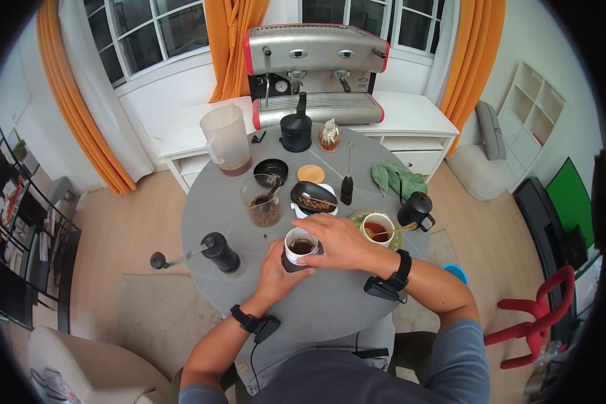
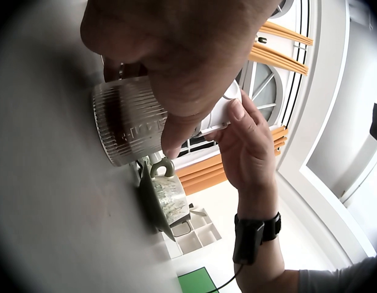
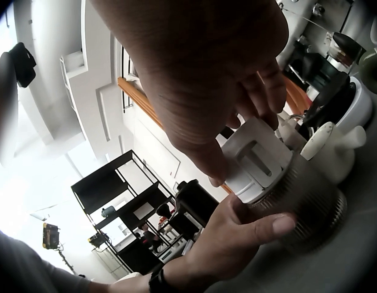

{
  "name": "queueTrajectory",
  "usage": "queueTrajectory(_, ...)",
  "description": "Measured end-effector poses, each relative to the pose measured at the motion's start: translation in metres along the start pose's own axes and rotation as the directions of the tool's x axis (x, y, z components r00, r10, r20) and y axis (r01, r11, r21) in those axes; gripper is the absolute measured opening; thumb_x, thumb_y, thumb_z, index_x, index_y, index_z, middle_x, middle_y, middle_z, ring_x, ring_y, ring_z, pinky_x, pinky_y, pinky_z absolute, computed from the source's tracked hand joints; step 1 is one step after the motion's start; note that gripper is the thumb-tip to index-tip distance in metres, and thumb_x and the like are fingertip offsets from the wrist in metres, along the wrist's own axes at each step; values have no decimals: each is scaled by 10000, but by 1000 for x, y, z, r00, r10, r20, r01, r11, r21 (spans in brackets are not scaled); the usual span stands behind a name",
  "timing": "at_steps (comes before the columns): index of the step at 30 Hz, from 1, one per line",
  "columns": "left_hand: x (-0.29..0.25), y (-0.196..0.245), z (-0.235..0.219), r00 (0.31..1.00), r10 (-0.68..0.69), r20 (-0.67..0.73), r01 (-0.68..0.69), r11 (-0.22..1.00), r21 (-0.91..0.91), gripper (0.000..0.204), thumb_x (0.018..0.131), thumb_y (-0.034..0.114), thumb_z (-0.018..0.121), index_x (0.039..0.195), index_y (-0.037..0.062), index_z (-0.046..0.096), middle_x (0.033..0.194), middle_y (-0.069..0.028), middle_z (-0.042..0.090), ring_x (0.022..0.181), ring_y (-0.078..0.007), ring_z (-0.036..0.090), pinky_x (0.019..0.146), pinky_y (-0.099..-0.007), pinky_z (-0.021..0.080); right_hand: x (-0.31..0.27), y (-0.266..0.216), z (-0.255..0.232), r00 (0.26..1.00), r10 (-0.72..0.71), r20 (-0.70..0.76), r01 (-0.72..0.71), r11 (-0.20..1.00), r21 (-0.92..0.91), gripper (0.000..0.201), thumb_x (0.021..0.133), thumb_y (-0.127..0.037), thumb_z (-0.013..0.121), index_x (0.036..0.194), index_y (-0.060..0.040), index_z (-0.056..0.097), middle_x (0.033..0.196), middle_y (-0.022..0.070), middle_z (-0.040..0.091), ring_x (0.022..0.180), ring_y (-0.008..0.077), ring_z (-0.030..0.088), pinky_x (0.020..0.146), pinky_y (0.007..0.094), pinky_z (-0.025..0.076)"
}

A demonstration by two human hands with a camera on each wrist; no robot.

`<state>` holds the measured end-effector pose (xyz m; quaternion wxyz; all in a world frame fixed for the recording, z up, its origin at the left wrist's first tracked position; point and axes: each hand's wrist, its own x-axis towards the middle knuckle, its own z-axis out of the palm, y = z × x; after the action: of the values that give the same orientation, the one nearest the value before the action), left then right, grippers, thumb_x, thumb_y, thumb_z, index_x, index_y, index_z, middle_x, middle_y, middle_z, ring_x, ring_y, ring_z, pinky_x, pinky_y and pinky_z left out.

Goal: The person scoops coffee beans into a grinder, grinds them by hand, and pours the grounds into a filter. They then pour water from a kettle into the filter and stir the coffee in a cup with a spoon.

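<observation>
A white coffee dripper [image 1: 292, 237] with dark wet coffee inside sits on top of a clear ribbed glass [image 2: 129, 122]. Dark liquid shows low in that glass in the left wrist view. My left hand [image 1: 276, 275] curls round the glass, its thumb across the near side in the right wrist view. From above, my right hand [image 1: 340, 241] grips the dripper [image 3: 255, 160] at its rim, thumb on the near side and fingers on the far side. Just beyond the hands is a black dish [image 1: 310, 196] of coffee beans on a white base.
To the right, a teacup [image 1: 378, 227] with a spoon stands on a green saucer [image 1: 357, 217], beside a black kettle [image 1: 416, 211]. A hand grinder [image 1: 221, 254] is at left. Behind stand a bean jug [image 1: 262, 210], a frother [image 1: 347, 190] and a large plastic pitcher [image 1: 227, 138].
</observation>
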<state>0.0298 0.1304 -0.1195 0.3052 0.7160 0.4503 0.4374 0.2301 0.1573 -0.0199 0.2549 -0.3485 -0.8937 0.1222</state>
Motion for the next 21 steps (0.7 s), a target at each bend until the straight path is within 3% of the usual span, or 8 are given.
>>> queueTrajectory(8,0,-2,-1,1000,-9,11,9,1000,2,807,656,270,949,1305,10,546,1246,-153,583,1153,-325,598,975,-414,502,10,2,-18,997,64,-49,-63,998,9,730,774,-404,833,1359,-49,579,1239,184,665,1124,371,650,939,434,524)
queueTrajectory(11,-2,-7,0,997,-70,37,70,998,2,831,661,287,951,1319,7,529,1236,-154,582,1144,-312,603,971,-404,506,19,1,-30,991,121,-57,-119,992,36,735,770,-413,834,1357,-51,581,1226,181,669,1111,376,652,925,429,526)
queueTrajectory(14,-3,-10,2,998,-61,23,61,998,-8,849,662,299,952,1322,-3,512,1229,-157,581,1138,-304,606,970,-396,508,26,11,-29,984,103,-143,-103,995,9,732,764,-407,834,1347,-42,582,1195,184,674,1085,376,654,907,435,529)
queueTrajectory(21,-3,-7,2,999,-38,22,38,999,-13,863,664,312,954,1320,-14,498,1231,-171,579,1146,-316,605,973,-401,505,27,34,-9,981,150,-123,-161,984,-80,718,769,-410,829,1326,-26,587,1167,197,674,1077,386,651,905,449,525)
